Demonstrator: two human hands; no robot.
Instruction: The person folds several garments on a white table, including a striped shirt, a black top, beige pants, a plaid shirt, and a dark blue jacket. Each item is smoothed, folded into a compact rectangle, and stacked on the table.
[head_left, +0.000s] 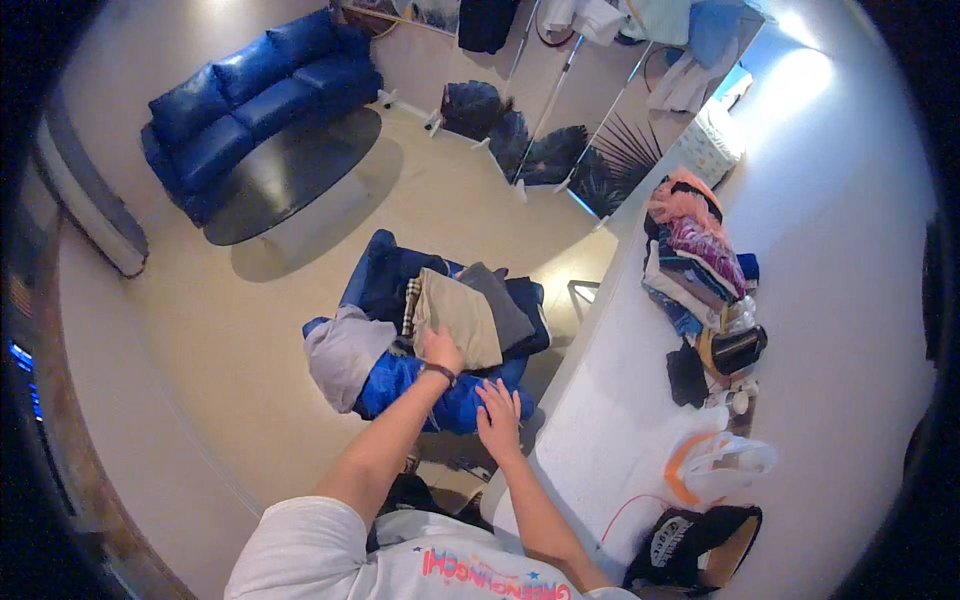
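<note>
My left hand (442, 349), with a dark band at the wrist, rests on the near edge of a folded beige garment (459, 311). Whether its fingers pinch the cloth is not clear. My right hand (499, 424) lies spread, palm down, on crumpled bright blue cloth (457, 401). Under and around the beige garment are a checked cloth (410, 306), a dark grey garment (499, 304) and dark clothing (397, 274). These lie on what looks like a blue seat (365, 262). A light grey garment (349, 356) drapes over its left side.
Along my right runs a long white counter (600, 390), holding a pile of folded clothes (697, 247), a plastic bag (724, 465) and a black bag (690, 547). Ahead are a dark oval table (292, 180), a blue sofa (262, 90) and a clothes rack (559, 82).
</note>
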